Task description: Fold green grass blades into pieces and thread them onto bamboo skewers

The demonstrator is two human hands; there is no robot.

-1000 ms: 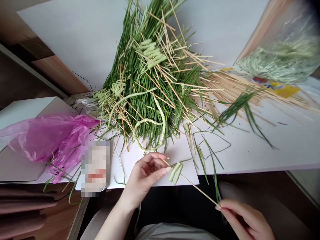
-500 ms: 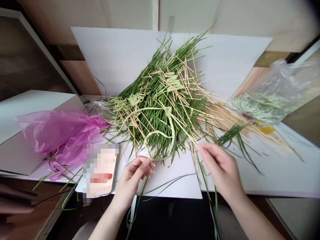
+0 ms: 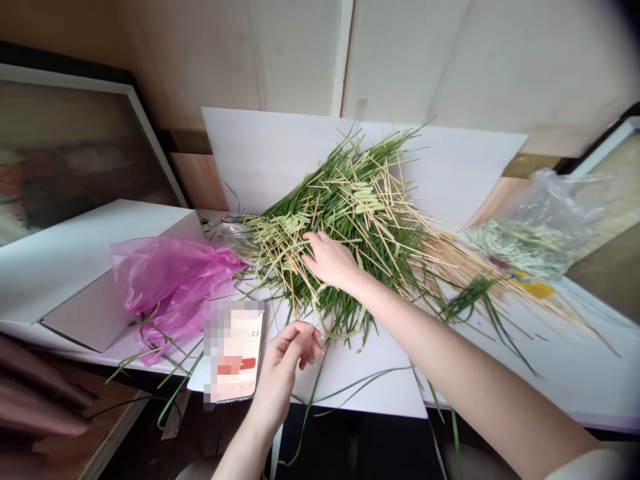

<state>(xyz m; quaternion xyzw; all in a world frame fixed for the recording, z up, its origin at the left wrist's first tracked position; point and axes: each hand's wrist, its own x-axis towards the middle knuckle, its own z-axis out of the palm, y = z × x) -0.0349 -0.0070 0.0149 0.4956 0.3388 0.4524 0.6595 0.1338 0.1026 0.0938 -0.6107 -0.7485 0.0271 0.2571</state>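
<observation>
A heaped bundle of long green grass blades lies on a white board, criss-crossed by many thin wooden sticks. Pale green woven pieces sit among the blades. My right hand rests palm down on the pile, reaching across from the lower right and holding nothing I can see. My left hand hangs at the board's near edge with its fingers apart and empty, just right of a smartphone with a blurred screen.
A pink plastic bag lies left of the pile, beside a white box. On the right are a transparent bag of pale green pieces and a spread of loose wooden sticks. Stray blades hang past the board's near edge.
The stick with pale green pieces held a second ago is out of my hands. My right hand has moved left onto the pile. The view has tilted up, showing more wall.
</observation>
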